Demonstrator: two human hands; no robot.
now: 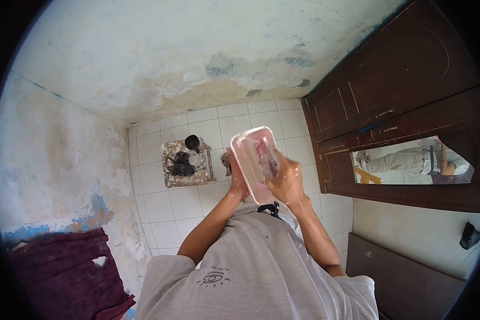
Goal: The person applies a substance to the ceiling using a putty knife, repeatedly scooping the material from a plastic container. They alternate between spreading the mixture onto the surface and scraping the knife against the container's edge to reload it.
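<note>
A pale pink rectangular plastic tray [244, 169] is tilted in front of my chest. My left hand [239, 181] grips it along its left side, with most of the fingers hidden behind it. Over the tray's right side, my right hand [289, 181] is closed around a blurred whitish-grey object with pink-red streaks [266, 154]. That object is inside or just above the tray; its kind is too smeared to tell. Pinkish white residue coats the tray's inner face.
A paint-spattered low stool [178, 180] on the tiled floor [184, 202] bears a black cup [192, 142] and a dark bundle [181, 164]. A dark wooden wardrobe [378, 80] with a mirror [410, 162] stands right. Purple cloth [69, 272] hangs by the peeling left wall [69, 144].
</note>
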